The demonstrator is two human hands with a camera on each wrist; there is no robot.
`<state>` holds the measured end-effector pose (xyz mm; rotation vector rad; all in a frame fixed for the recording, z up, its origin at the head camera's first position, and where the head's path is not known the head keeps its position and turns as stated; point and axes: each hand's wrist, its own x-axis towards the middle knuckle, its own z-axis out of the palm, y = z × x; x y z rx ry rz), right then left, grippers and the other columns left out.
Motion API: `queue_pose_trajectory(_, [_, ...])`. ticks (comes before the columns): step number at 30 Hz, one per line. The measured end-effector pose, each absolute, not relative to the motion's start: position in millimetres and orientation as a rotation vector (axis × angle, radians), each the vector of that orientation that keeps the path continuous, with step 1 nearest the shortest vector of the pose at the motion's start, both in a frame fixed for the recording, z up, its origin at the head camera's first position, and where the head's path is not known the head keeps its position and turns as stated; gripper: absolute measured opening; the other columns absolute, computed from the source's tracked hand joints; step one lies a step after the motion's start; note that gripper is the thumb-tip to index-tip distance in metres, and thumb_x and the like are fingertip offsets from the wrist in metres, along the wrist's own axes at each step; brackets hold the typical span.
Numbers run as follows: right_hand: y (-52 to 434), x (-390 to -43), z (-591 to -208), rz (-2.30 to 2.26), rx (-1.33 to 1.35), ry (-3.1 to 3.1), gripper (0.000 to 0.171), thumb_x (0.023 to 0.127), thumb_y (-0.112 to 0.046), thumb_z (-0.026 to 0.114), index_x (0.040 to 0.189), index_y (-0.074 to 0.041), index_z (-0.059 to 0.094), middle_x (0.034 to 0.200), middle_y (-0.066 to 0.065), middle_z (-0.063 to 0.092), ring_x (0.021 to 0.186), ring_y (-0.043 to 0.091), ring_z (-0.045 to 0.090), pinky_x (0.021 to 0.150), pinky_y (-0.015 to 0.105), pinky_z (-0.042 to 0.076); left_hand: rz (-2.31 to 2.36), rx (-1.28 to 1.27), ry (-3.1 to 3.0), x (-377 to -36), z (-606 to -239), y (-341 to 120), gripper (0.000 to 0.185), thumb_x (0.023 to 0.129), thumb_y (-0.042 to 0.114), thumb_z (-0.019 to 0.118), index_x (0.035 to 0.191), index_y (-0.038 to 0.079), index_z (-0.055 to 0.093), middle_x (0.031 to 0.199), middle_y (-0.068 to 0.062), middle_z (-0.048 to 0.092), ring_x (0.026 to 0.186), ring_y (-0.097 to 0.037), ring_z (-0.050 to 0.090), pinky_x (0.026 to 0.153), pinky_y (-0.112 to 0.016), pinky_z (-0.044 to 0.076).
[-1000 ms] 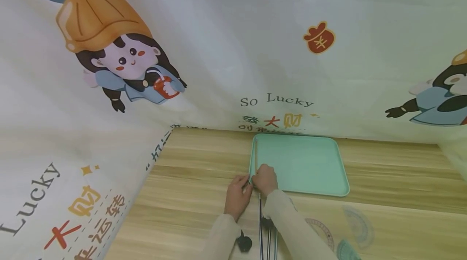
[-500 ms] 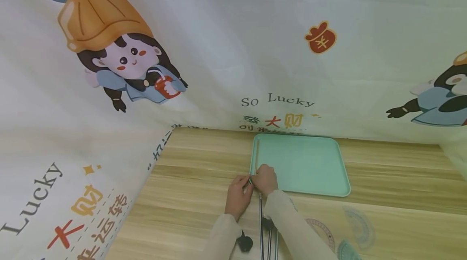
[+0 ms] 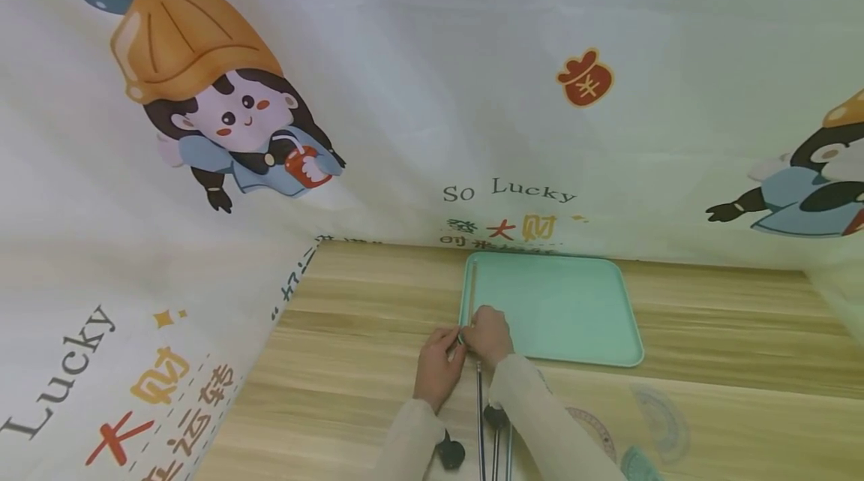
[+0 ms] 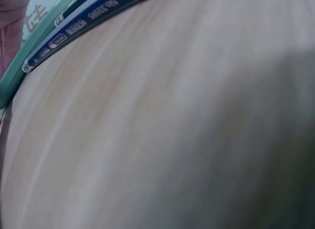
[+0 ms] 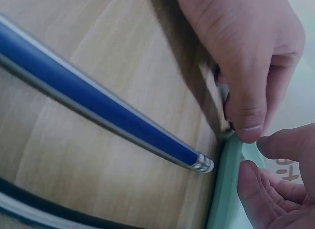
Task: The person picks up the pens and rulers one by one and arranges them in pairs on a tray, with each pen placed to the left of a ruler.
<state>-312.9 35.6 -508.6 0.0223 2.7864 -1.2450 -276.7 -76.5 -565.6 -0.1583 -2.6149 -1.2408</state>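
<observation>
Both hands (image 3: 464,350) at tray (image 3: 574,316) corner, blue pencil (image 5: 103,116) just beside

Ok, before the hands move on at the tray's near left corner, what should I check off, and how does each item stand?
1. Both hands at the corner: left hand and right hand meet there. Ok.
2. Tray flat on the table: ok.
3. What the fingertips pinch: cannot tell.
4. Blue pencil tip touching the tray rim: ok.
5. Stick lying along the tray's left edge: ok.
</observation>
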Motion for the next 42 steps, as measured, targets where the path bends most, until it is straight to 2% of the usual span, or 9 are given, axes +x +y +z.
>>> queue_pose_trajectory(6, [33,-313,-505,-1.238,0.022,2.776,0.027,0.080,-0.010,0.063,0.065,-0.013,0.040,0.056,-0.003,0.036,0.049,0.011,0.035,0.040,0.020,0.028,-1.238,-0.143,-2.618,-278,-565,-78,0.036,0.090,0.014,0.062,0.123,-0.001,0.061,0.110,-0.008,0.065,0.098,-0.021,0.063,0.086,-0.035,0.057])
queue_pose_trajectory(10, [34,-309,-502,-1.271,0.045,2.746,0.016,0.080,-0.015,0.063,0.073,-0.008,0.051,0.062,0.000,0.046,0.054,0.013,0.042,0.043,0.021,0.033,-1.234,-0.146,-2.620,-277,-565,-78,0.036,0.090,0.013,0.062,0.123,-0.001,0.061,0.108,-0.008,0.065,0.097,-0.021,0.063,0.084,-0.034,0.057])
queue_pose_trajectory(12, [36,-305,-503,-1.287,0.039,2.751,0.013,0.080,-0.015,0.063,0.080,-0.003,0.057,0.068,0.005,0.055,0.059,0.015,0.049,0.046,0.022,0.040,-1.246,-0.141,-2.627,-277,-566,-78,0.036,0.090,0.014,0.061,0.123,-0.001,0.061,0.109,-0.008,0.064,0.098,-0.021,0.062,0.084,-0.033,0.057])
queue_pose_trajectory(14, [41,-301,-503,-1.311,0.025,2.759,0.018,0.079,-0.015,0.063,0.087,0.001,0.061,0.078,0.010,0.063,0.066,0.018,0.056,0.051,0.026,0.047,-1.250,-0.140,-2.634,-277,-565,-76,0.036,0.091,0.016,0.061,0.123,0.000,0.061,0.110,-0.008,0.064,0.098,-0.021,0.062,0.084,-0.033,0.057])
queue_pose_trajectory(18, [50,-293,-505,-1.353,-0.062,2.798,0.026,0.077,-0.011,0.063,0.095,0.006,0.062,0.089,0.018,0.069,0.078,0.026,0.064,0.063,0.034,0.056,-1.254,-0.155,-2.625,-276,-566,-74,0.037,0.091,0.017,0.062,0.123,0.000,0.061,0.110,-0.007,0.065,0.096,-0.020,0.062,0.083,-0.033,0.057])
queue_pose_trajectory(22, [57,-286,-505,-1.364,-0.152,2.821,0.025,0.079,-0.011,0.065,0.095,0.007,0.061,0.082,0.016,0.068,0.073,0.024,0.064,0.062,0.034,0.057,-1.234,-0.159,-2.623,-276,-567,-74,0.038,0.090,0.018,0.063,0.123,0.000,0.061,0.109,-0.007,0.065,0.096,-0.020,0.062,0.085,-0.034,0.057])
queue_pose_trajectory(28, [62,-279,-505,-1.368,-0.241,2.846,0.023,0.080,-0.008,0.065,0.097,0.007,0.062,0.074,0.008,0.063,0.064,0.015,0.058,0.055,0.027,0.052,-1.231,-0.140,-2.620,-275,-565,-75,0.037,0.090,0.017,0.064,0.122,-0.001,0.061,0.109,-0.007,0.065,0.097,-0.020,0.062,0.086,-0.035,0.057])
queue_pose_trajectory(42, [74,-262,-509,-1.327,-0.285,2.853,0.019,0.079,-0.009,0.067,0.094,0.002,0.064,0.079,0.008,0.065,0.070,0.019,0.062,0.058,0.029,0.054,-1.213,-0.157,-2.599,-276,-568,-75,0.037,0.090,0.017,0.065,0.121,-0.002,0.061,0.111,-0.009,0.065,0.103,-0.024,0.063,0.093,-0.038,0.055])
